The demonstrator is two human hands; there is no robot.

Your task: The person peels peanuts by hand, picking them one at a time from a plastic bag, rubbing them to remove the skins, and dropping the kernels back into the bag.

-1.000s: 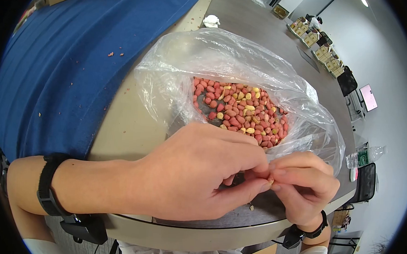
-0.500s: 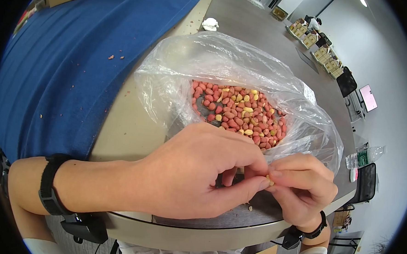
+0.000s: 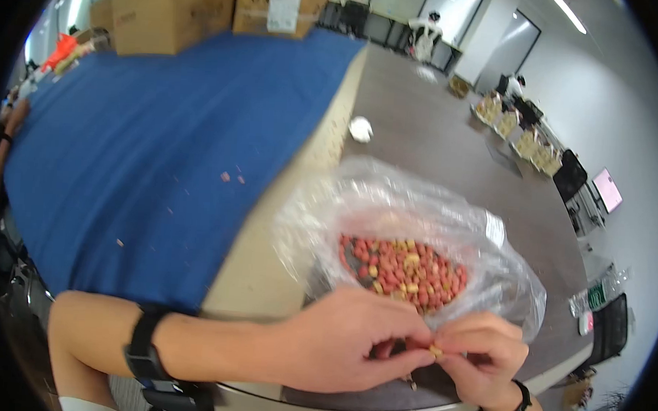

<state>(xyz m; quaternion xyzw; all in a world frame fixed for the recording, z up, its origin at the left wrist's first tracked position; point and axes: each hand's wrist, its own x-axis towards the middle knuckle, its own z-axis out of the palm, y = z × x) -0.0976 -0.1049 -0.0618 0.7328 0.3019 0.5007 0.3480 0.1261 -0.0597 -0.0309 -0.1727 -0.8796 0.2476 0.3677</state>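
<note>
A small yellowish peanut (image 3: 436,352) is pinched between the fingertips of both hands, just above the table's near edge. My left hand (image 3: 355,341) reaches in from the left, with its thumb and forefinger closed on the peanut. From the right, my right hand (image 3: 485,355) closes its thumb and fingers on it too. Beyond the hands lies a clear plastic bag (image 3: 318,205), its side open, full of peanuts (image 3: 408,265). Most have red skins; several are bare and yellow. My left hand covers the near part of the pile.
A blue cloth (image 3: 145,159) with a few skin scraps covers the table to the left. Cardboard boxes (image 3: 175,11) stand at its far end. A crumpled white tissue (image 3: 360,129) lies beyond the bag. Another person's arm (image 3: 5,140) shows at the far left; a plastic bottle (image 3: 600,290) is at the right.
The head view has tilted upward, so the bag and hands sit lower and the boxes and far room show. Both hands still pinch the peanut together.
</note>
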